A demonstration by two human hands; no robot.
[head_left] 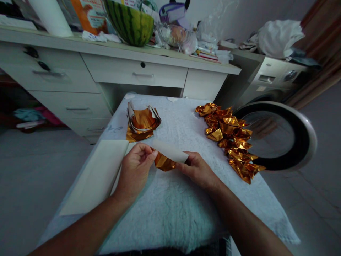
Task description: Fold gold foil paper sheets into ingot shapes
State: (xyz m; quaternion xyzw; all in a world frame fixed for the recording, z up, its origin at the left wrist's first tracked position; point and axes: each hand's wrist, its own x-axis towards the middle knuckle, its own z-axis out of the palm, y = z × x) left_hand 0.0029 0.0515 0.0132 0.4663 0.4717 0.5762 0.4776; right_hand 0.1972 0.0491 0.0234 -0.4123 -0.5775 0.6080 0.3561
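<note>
Between my two hands is a sheet of gold foil paper (pixel 164 162), partly folded so its white back shows along the top. My left hand (pixel 136 167) pinches its left end between thumb and fingers. The right end is gripped by my right hand (pixel 198 169), thumb in front. Just beyond my left hand lies a curled stack of gold foil sheets (pixel 144 122) with white backs. Over on the right side of the cloth-covered table (pixel 173 202), several folded gold foil pieces (pixel 230 137) lie in an overlapping row. A flat cream-coloured sheet or pad (pixel 93 177) rests beside my left forearm.
A white desk with drawers (pixel 138 73) stands beyond the table, carrying a cut watermelon (pixel 131 23), an orange package (pixel 90 16) and plastic bags. At the right, a washing machine (pixel 277 76) has its round door (pixel 306 138) swung out near the table edge.
</note>
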